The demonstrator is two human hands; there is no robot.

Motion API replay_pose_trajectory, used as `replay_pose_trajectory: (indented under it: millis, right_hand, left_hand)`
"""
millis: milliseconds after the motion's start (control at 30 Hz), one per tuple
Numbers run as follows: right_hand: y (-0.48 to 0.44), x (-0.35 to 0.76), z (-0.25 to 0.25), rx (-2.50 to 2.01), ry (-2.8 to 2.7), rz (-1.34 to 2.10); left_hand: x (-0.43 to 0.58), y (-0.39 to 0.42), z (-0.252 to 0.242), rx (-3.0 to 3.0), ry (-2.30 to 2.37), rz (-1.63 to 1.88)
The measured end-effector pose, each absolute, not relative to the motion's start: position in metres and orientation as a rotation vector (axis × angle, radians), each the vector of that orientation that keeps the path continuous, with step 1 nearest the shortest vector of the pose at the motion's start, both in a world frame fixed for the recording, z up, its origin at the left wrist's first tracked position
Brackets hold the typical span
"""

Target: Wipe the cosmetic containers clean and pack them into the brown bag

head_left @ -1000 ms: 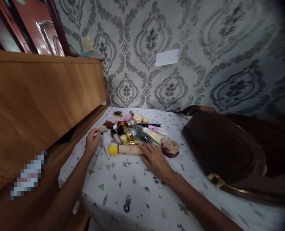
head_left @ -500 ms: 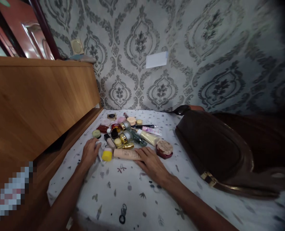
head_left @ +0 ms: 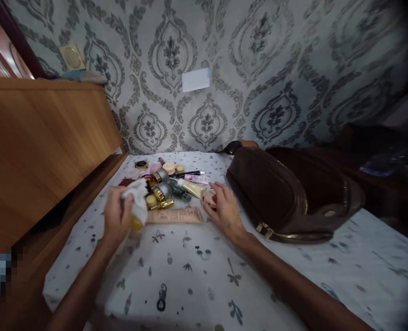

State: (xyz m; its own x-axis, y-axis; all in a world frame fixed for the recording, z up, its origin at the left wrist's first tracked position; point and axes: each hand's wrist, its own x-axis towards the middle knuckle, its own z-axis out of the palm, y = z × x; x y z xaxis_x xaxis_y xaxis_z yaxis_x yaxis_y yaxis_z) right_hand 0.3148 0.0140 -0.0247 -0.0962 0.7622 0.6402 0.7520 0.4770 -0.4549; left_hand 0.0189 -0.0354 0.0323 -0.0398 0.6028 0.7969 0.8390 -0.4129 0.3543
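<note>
A crumpled white cloth (head_left: 137, 195) is bunched in my left hand (head_left: 116, 214), its fingers closed on it. Just below the cloth shows a yellow cap (head_left: 136, 224), partly covered and smeared by motion. My right hand (head_left: 224, 209) has its fingers curled round a round beige powder compact (head_left: 209, 197), most of which they hide. Between the hands lies a beige squeeze tube (head_left: 176, 216). Behind it are a gold tube (head_left: 161, 205), a silver and gold jar (head_left: 163, 191), a dark green bottle (head_left: 179, 191) and a cream tube (head_left: 192, 188).
More cosmetics lie at the back, among them a pink tube (head_left: 195, 179) and a black pen (head_left: 189, 174). A dark brown bag (head_left: 269, 193) stands on the patterned sheet (head_left: 197, 285) at right. A wooden cabinet (head_left: 48, 147) borders the left; the papered wall (head_left: 176, 69) rises behind.
The view has swung right. My left hand has lifted, with the white cloth in it. My right hand has left the beige squeeze tube and moved across to the compact.
</note>
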Motion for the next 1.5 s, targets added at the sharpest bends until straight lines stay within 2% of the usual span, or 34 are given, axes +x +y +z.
replay_pose_trajectory:
  millis: [100,167,300,433,700,933,1033,1167,1300,1500]
  right_hand:
    - [0.018,0.327,-0.037,-1.413,-1.813,0.233]
    - [0.020,0.331,-0.042,-1.444,-1.808,0.335]
    - [0.020,0.331,-0.042,-1.426,-1.746,0.371]
    - [0.018,0.333,-0.038,-1.435,-1.701,0.432]
    - [0.012,0.332,-0.032,-1.365,-1.654,0.507]
    - [0.013,0.325,-0.034,-1.098,-1.472,0.950]
    - [0.007,0.317,-0.031,-0.987,-1.431,1.089]
    - [-0.007,0.303,-0.023,-0.894,-1.358,1.306]
    - [-0.018,0.293,-0.023,-0.845,-1.279,1.415]
    - [-0.021,0.294,-0.028,-0.809,-1.291,1.402]
  left_hand:
    - [0.051,-0.040,0.021,-2.519,-1.282,-0.930]
    - [0.067,-0.039,0.006,-2.644,-1.132,-0.628]
    - [0.075,-0.025,-0.016,-2.553,-1.119,-0.431]
    - [0.071,-0.005,-0.017,-2.441,-1.140,-0.338]
    - [0.068,0.002,-0.017,-2.483,-1.164,-0.562]
    - [0.033,0.004,-0.012,-2.506,-1.201,-0.778]
    - [0.028,0.002,-0.004,-2.504,-1.343,-0.997]
    - [0.050,-0.006,0.010,-2.442,-1.517,-1.301]
    - [0.094,-0.018,0.013,-2.557,-1.475,-1.535]
    - [0.142,-0.031,-0.012,-2.844,-1.260,-1.558]
